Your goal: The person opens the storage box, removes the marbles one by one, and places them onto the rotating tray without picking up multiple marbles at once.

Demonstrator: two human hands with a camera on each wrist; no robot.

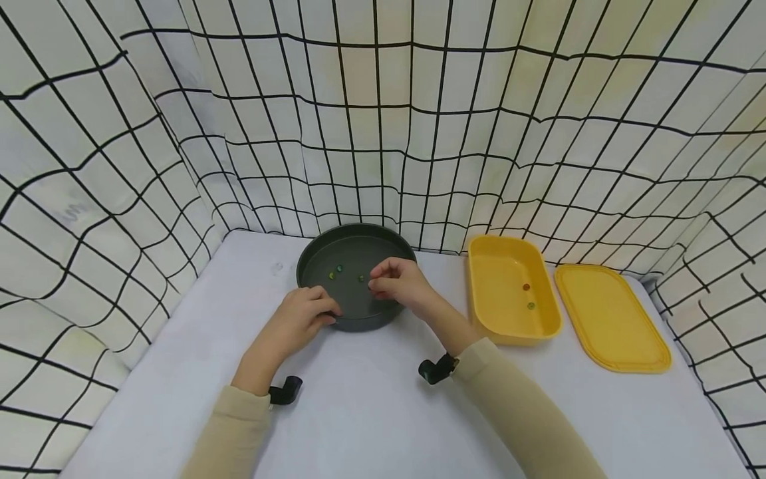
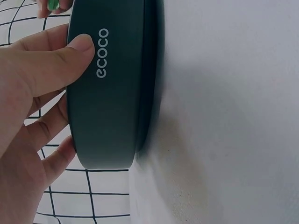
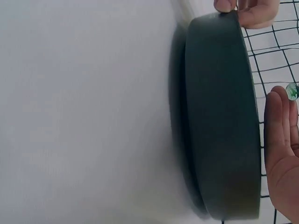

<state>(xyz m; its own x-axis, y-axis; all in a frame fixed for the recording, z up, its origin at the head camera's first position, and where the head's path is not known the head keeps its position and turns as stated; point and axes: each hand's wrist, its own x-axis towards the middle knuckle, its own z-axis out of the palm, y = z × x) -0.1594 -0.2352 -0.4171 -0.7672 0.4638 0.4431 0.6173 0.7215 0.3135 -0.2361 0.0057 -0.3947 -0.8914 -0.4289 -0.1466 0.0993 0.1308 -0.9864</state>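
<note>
A round dark green tray (image 1: 353,306) with a low wall stands on the white table, and its side bears "ecoco" lettering in the left wrist view. Inside lie a few small marbles, among them a teal marble (image 1: 339,268), a yellowish marble (image 1: 332,275) and a green marble (image 1: 361,279). My left hand (image 1: 302,318) grips the tray's near left rim, thumb (image 2: 81,44) on the outer wall. Over the tray's right part, my right hand (image 1: 397,283) pinches a clear glass marble (image 3: 292,91) with green inside at its fingertips.
To the right stands a yellow container (image 1: 499,313) with an orange-brown marble (image 1: 526,287) and a greenish marble (image 1: 530,306) in it. Its flat yellow lid (image 1: 616,319) lies farther right. White walls with a black grid (image 1: 377,106) enclose the table (image 1: 359,412) at the back and sides.
</note>
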